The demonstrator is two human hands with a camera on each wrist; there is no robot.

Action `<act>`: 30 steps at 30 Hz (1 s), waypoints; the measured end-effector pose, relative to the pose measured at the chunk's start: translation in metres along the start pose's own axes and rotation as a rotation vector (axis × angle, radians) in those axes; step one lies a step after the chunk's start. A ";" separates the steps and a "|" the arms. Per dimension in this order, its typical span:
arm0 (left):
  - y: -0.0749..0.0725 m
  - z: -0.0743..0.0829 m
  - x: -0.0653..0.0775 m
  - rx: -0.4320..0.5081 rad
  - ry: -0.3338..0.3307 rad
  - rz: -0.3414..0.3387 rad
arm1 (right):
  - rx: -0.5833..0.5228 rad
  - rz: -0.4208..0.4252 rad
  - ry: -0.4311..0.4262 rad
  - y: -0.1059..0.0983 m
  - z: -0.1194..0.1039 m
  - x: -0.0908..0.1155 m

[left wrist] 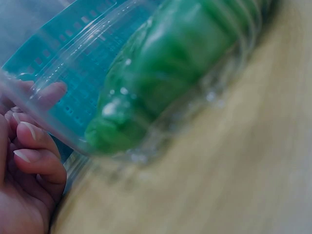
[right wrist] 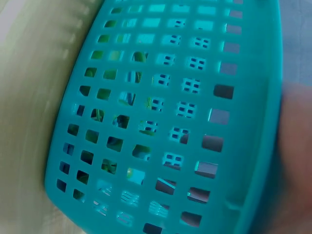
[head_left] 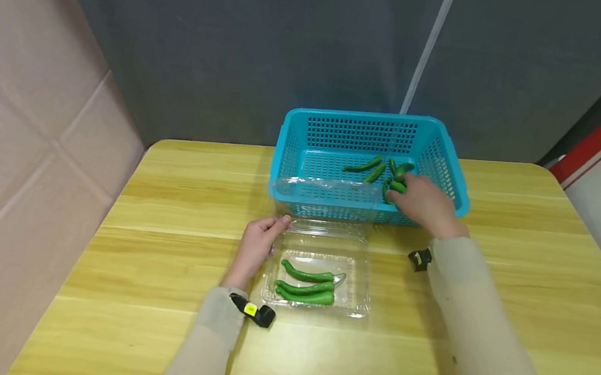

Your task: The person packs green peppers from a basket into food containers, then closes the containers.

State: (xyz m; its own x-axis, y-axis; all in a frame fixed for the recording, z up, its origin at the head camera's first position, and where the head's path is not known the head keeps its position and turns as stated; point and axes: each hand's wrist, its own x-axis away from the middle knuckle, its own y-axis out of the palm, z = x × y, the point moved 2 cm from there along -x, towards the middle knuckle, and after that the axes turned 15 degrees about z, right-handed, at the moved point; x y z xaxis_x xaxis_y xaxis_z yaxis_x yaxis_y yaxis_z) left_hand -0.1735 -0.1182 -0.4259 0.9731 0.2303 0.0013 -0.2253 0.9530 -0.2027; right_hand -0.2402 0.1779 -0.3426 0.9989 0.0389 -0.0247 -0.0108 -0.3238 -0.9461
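My left hand [head_left: 256, 246] grips the left side of an open clear plastic clamshell box [head_left: 359, 268], thumb near the hinge. Three green chili peppers lie inside the box's tray: one curved pepper [head_left: 305, 275] sits apart, above a close pair [head_left: 309, 297]. In the left wrist view a green pepper [left wrist: 161, 73] shows large through the clear wall. My right hand [head_left: 425, 205] reaches over the near rim of a blue plastic basket [head_left: 367, 117] and pinches a green chili pepper [head_left: 399, 186]. In the right wrist view the basket wall [right wrist: 161, 141] hides the fingertips.
More green peppers [head_left: 363, 165] lie in the basket, left of the right hand. The box's raised clear lid [head_left: 325, 192] overlaps the basket's near side. A grey partition [head_left: 267, 50] stands behind the wooden table [head_left: 179, 197], and a pale wall [head_left: 19, 112] rises at the left.
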 end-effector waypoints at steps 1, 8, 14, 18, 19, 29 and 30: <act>0.000 0.000 0.000 0.001 0.003 -0.004 | 0.001 -0.011 0.003 0.000 0.001 -0.001; -0.001 0.001 0.000 0.007 0.008 -0.014 | -0.005 -0.083 0.009 0.001 0.002 -0.011; 0.000 0.000 0.000 0.009 0.008 0.005 | 0.001 -0.125 0.040 0.001 0.006 -0.018; 0.003 -0.003 -0.001 0.013 0.003 0.004 | 0.016 -0.149 0.055 0.002 0.011 -0.020; 0.004 -0.006 -0.002 0.014 -0.001 0.003 | 0.016 -0.151 0.053 0.002 0.012 -0.021; 0.005 -0.028 -0.012 -0.002 0.025 0.044 | 0.026 -0.171 0.029 0.003 0.014 -0.029; 0.005 -0.029 -0.012 -0.004 0.029 0.049 | 0.027 -0.172 0.031 0.004 0.014 -0.029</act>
State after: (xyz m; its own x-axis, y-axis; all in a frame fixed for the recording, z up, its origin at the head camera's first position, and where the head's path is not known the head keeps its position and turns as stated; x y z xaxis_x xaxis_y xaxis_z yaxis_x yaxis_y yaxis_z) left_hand -0.1845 -0.1222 -0.4549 0.9620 0.2705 -0.0368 -0.2722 0.9400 -0.2057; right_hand -0.2701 0.1884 -0.3498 0.9871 0.0623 0.1476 0.1593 -0.2891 -0.9439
